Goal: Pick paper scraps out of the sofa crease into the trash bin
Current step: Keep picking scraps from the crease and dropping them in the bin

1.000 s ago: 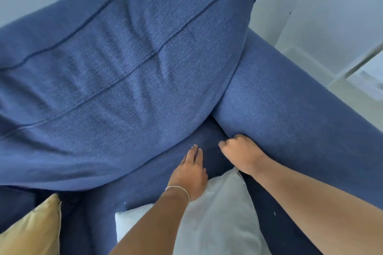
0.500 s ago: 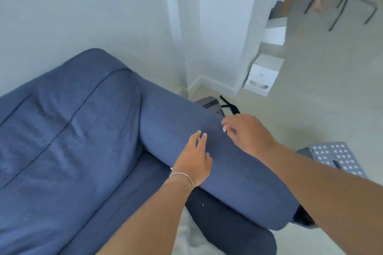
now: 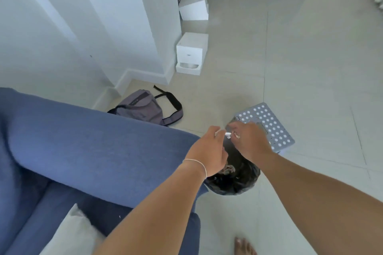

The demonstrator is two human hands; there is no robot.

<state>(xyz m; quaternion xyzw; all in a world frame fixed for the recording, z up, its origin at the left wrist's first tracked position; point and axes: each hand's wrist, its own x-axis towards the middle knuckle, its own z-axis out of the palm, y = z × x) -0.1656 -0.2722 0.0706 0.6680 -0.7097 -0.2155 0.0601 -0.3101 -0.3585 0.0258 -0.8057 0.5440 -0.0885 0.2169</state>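
Note:
Both hands meet above the trash bin point(image 3: 234, 182), which is lined with a black bag and stands on the floor just past the blue sofa's arm point(image 3: 99, 147). My right hand point(image 3: 249, 141) pinches a small white paper scrap point(image 3: 228, 134) at its fingertips. My left hand point(image 3: 207, 151), with a thin bracelet on the wrist, has its fingertips at the same scrap. Crumpled bits lie inside the bin. The sofa crease is out of sight.
A grey dotted step stool point(image 3: 267, 124) stands right behind the bin. A grey bag point(image 3: 145, 107) lies on the floor by the sofa arm. White boxes point(image 3: 191, 51) sit along the wall. A pale cushion point(image 3: 70, 234) rests on the sofa seat. My bare foot point(image 3: 244, 246) is at the bottom.
Both hands left the sofa crease, passed over the sofa arm and now hover over the bin. My view swung right from the sofa to the floor.

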